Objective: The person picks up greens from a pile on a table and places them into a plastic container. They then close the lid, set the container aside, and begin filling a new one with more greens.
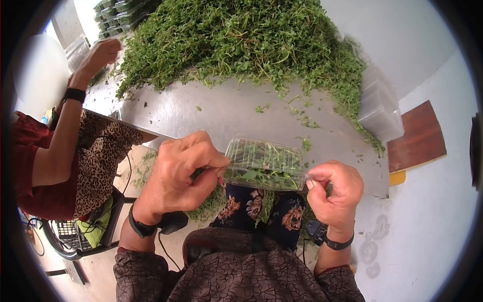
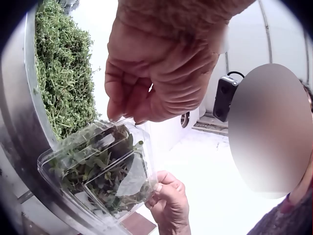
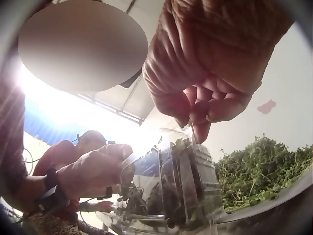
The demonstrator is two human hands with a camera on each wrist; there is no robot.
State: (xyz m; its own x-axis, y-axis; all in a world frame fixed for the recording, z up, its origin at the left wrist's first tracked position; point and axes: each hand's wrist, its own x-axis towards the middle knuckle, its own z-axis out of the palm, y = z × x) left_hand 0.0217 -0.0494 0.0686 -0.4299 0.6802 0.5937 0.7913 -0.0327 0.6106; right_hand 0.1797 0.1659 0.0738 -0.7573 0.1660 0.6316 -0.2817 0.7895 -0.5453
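Between my two hands is a clear plastic clamshell box (image 1: 264, 163) with leafy green sprigs inside, its ribbed lid lying over them. In the head view my left hand (image 1: 183, 168) pinches the box's left edge between thumb and curled fingers. My right hand (image 1: 336, 191) pinches the opposite edge with thumb and forefinger. The left wrist view shows the box (image 2: 102, 171) tilted, with leaves pressed near its clear walls. Close up in the right wrist view, the right fingertips (image 3: 198, 120) grip the rim at a corner.
A big heap of green sprigs (image 1: 236, 40) covers the back of the metal table (image 1: 211, 108). Stacked empty clear boxes (image 1: 380, 108) stand at the right, beside a reddish-brown board (image 1: 416, 136). Filled boxes (image 1: 118, 17) are piled at the back left. Another person's arm (image 1: 65, 131) reaches in from the left.
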